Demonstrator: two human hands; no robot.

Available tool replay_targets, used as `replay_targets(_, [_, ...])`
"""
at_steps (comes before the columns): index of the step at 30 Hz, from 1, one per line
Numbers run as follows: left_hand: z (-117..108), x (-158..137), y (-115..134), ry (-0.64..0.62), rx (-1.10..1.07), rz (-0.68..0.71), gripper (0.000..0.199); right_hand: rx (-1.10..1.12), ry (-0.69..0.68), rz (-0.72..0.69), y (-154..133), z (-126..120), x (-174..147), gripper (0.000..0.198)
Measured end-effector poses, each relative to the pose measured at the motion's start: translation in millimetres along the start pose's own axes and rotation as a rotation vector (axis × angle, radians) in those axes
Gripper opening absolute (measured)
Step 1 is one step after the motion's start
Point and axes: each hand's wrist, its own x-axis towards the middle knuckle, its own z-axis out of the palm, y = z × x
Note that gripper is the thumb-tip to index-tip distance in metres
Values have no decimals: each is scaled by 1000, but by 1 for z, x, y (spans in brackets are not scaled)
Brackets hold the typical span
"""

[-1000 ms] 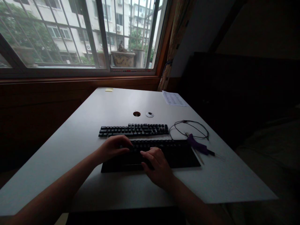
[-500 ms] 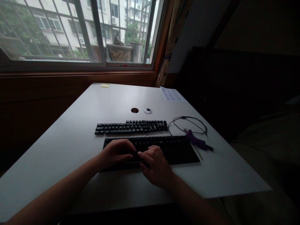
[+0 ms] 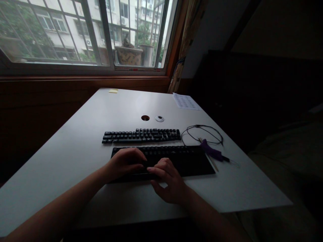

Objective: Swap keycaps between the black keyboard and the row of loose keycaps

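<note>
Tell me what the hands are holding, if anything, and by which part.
That can't be told: the left hand and right hand are close together over the black keyboard, and it's too dark between them to show any hold.

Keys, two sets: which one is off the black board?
The far set, lying on the table behind the board; the near set sits on the board.

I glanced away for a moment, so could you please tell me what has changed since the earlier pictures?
The left hand has shifted rightward and nearer the person at the black keyboard; the right hand has also come nearer the person. I cannot tell whether anything was gripped or released. The keycaps, cable and purple tool stayed put.
</note>
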Motion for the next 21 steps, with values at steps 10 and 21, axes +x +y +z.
replay_targets(10, [0,0,0,55,64,14,15,93,-29,-28,-3,-4,2,24])
replay_targets(21, [5,3,4,28,253,156,13,-63,107,47,11,5,-2,19])
